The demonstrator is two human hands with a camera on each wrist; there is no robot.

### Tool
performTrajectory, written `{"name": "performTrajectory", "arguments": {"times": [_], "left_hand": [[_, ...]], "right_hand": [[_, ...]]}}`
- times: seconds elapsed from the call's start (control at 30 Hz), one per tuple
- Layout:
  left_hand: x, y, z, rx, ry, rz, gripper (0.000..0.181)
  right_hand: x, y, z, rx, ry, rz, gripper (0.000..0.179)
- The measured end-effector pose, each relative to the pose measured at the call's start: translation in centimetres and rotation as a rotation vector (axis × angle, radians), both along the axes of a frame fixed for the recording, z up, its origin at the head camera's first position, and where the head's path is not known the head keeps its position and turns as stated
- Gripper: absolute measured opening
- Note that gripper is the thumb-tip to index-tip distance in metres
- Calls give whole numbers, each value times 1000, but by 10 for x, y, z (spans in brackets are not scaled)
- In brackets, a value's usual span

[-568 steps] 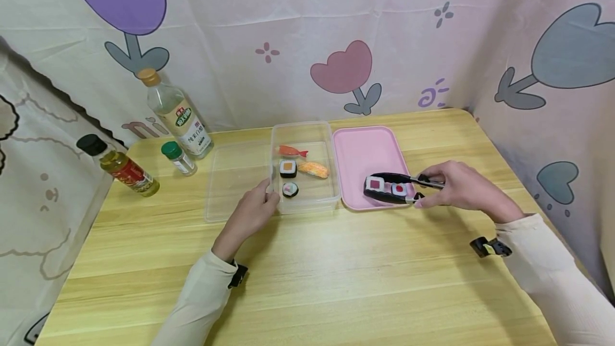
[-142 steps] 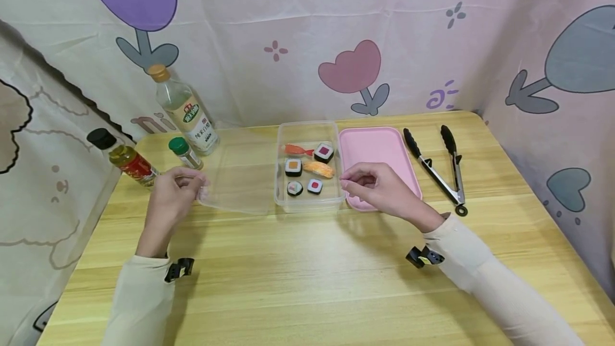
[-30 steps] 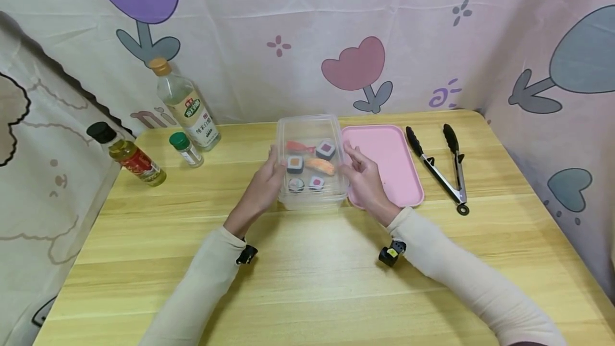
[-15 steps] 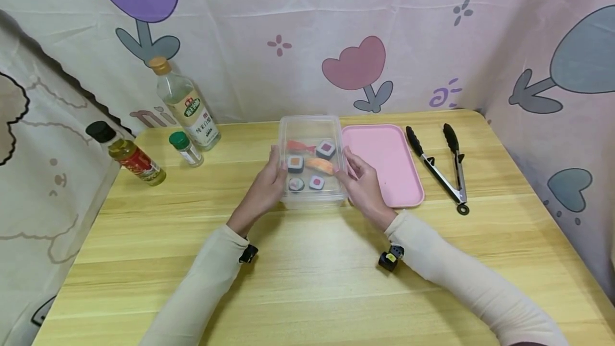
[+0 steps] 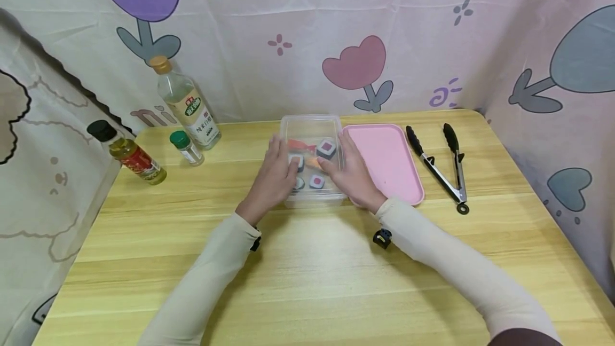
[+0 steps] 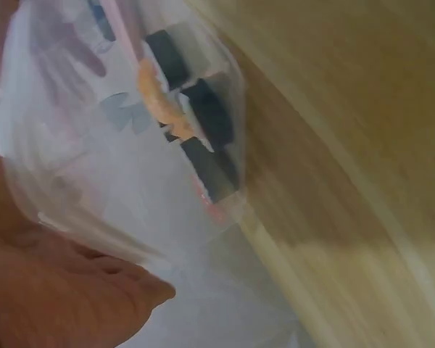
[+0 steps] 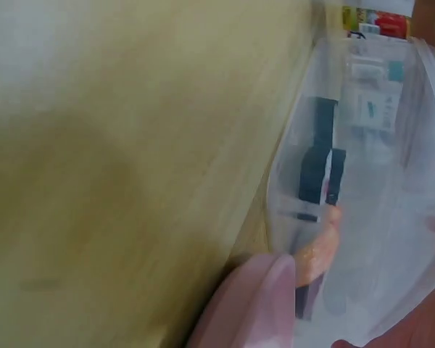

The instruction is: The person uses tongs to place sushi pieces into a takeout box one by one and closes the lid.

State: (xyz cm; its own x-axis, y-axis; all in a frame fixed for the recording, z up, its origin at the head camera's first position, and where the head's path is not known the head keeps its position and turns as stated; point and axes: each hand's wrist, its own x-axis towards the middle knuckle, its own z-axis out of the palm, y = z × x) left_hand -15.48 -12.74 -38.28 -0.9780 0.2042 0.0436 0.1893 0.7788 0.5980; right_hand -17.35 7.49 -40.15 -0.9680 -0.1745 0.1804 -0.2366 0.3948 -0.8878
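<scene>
A clear plastic container [image 5: 314, 203] stands mid-table in the head view, with its clear lid [image 5: 309, 127] on top. Through the plastic show several toy sushi pieces: a red shrimp, an orange-topped nigiri and rolls such as the maroon-centred roll [image 5: 326, 148]. My left hand [image 5: 273, 178] lies along the lid's left edge, fingers extended, thumb on top. On the right edge, my right hand [image 5: 353, 172] presses likewise, its thumb over the lid. Both wrist views show the container [image 6: 130, 167] from the side, where the rolls [image 7: 315, 170] rest; the fingers are mostly cut off there.
A pink tray [image 5: 384, 159] touches or nearly touches the container's right side. Black-tipped tongs [image 5: 442, 175] lie spread beyond it. At the left stand an oil bottle [image 5: 136, 159], a green-capped shaker [image 5: 186, 148] and a tall clear bottle [image 5: 189, 105]. Patterned cloth hangs behind.
Two rolls have gone from the tray into the container, and the tongs were laid down. The lid went from the left onto the container. Just now both hands slid further over the lid.
</scene>
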Motion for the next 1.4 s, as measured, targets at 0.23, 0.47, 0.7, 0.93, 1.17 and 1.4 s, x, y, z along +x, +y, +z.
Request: {"name": "performTrajectory", "arguments": {"times": [0.23,0.47,0.7,0.93,1.17,1.4], "left_hand": [[-1,3,-7,-103,20,-8,68],[-3,2,-7,-127,12,-24,70],[-12,-9,14,-159,6,-64,72],[-46,-2,30,-319,72,-102,67],[-72,11,14,-425,88,-90,65],[-76,12,2,-402,93,-59,64]], "right_hand": [[-2,-3,-2,176,108,43,86],[-2,1,1,220,56,51,89],[-20,8,18,302,29,88,86],[-58,1,30,501,140,184,77],[-78,-10,23,726,181,206,75],[-78,-12,19,780,180,199,76]]}}
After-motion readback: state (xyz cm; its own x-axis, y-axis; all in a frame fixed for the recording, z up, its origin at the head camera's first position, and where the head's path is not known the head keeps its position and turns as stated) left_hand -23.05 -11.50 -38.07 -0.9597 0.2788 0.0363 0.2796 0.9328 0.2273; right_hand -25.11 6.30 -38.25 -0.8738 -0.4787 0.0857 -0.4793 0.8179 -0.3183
